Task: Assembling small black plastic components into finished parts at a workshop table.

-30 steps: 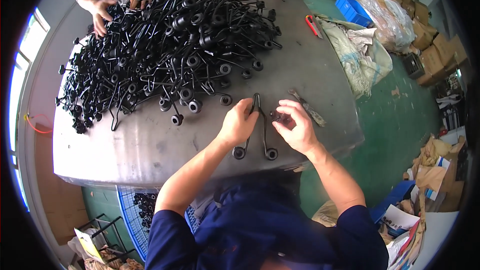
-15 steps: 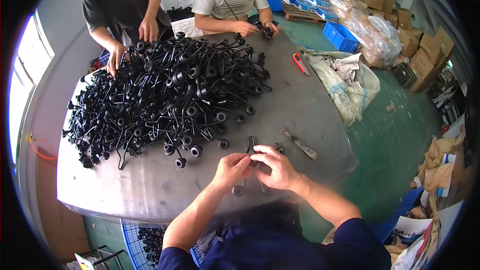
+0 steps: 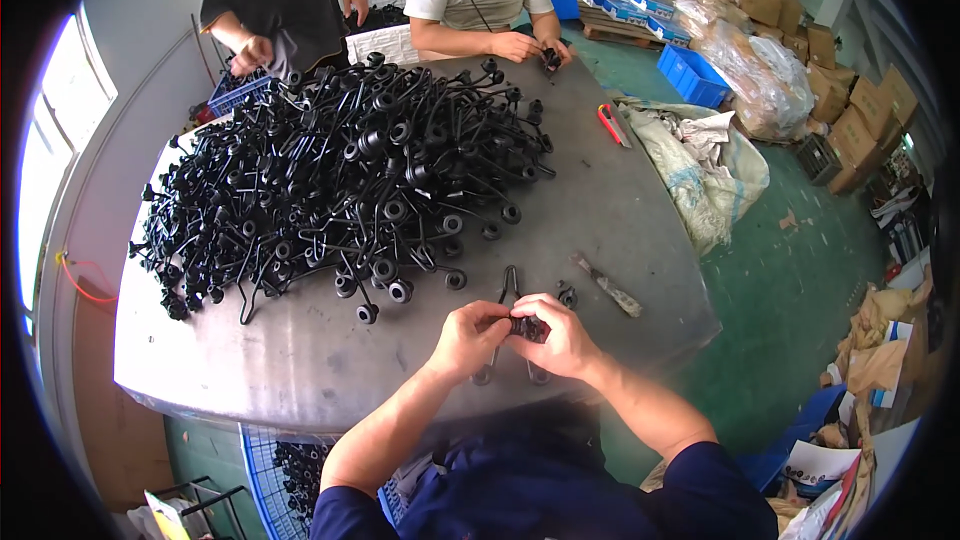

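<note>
My left hand (image 3: pixel 466 338) and my right hand (image 3: pixel 564 342) meet near the table's front edge, fingers closed around a small black ring-like part (image 3: pixel 527 328). The fingers cover some of it, so its exact kind is unclear. Beneath my hands lies a bent V-shaped rod (image 3: pixel 512 278), its narrow end pointing away from me and its two rounded ends showing below my wrists. Just beyond my right hand rests another small dark part (image 3: pixel 567 294). To the right of that is a knife-like tool (image 3: pixel 608 286) with a worn, wrapped-looking handle.
A large heap of black bent rods with round rubber ends (image 3: pixel 340 180) covers the left of the metal table (image 3: pixel 240 370). A red cutter (image 3: pixel 613 126) lies at the far right. Two people are across the table; the seated person's hands (image 3: pixel 530 46) hold a dark part.
My hands have shifted slightly, and more of the black part shows between my fingers. The standing person's hands have drawn back from the heap. The whole view has moved a little.
</note>
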{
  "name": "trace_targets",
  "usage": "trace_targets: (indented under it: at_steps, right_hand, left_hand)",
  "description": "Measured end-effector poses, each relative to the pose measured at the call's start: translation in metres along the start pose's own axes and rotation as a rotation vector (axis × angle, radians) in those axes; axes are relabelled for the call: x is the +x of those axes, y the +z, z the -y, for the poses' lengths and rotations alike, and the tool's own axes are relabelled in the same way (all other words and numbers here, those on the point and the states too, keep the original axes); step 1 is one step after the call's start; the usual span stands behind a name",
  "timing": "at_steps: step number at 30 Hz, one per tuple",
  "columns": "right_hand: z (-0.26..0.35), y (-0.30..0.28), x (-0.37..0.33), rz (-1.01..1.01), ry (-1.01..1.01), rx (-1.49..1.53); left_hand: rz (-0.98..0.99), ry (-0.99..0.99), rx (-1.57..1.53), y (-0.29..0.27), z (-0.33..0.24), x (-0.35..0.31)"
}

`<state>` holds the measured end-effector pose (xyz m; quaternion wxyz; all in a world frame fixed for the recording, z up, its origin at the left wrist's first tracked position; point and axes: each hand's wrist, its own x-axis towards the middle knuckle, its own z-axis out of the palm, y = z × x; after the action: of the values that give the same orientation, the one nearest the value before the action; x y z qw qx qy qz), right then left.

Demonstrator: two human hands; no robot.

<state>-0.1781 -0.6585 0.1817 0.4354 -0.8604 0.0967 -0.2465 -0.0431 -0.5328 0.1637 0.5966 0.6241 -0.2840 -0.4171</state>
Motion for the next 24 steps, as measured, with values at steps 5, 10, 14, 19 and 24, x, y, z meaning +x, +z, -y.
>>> trace_targets:
  at_steps: [5,10,14,19,24]
  right_hand:
    - [0.001,0.0,-0.005,-0.017,-0.008,-0.024]
    - [-0.001,0.001,-0.007,-0.018,-0.021,-0.031]
    - [0.004,-0.001,-0.008,0.034,0.124,0.04]
    - [-0.001,-0.001,-0.006,0.008,0.06,-0.024]
    - [0.003,0.005,0.003,0.014,-0.005,0.029]
  left_hand:
    - [0.029,0.006,-0.035,-0.006,-0.001,-0.003]
    - [0.007,-0.022,-0.009,-0.006,-0.007,-0.007]
    - [-0.068,0.227,-0.179,-0.019,-0.062,-0.006]
    - [-0.019,0.877,-0.425,-0.061,-0.205,-0.015]
    - [0.384,1.157,-0.281,-0.081,-0.28,-0.075]
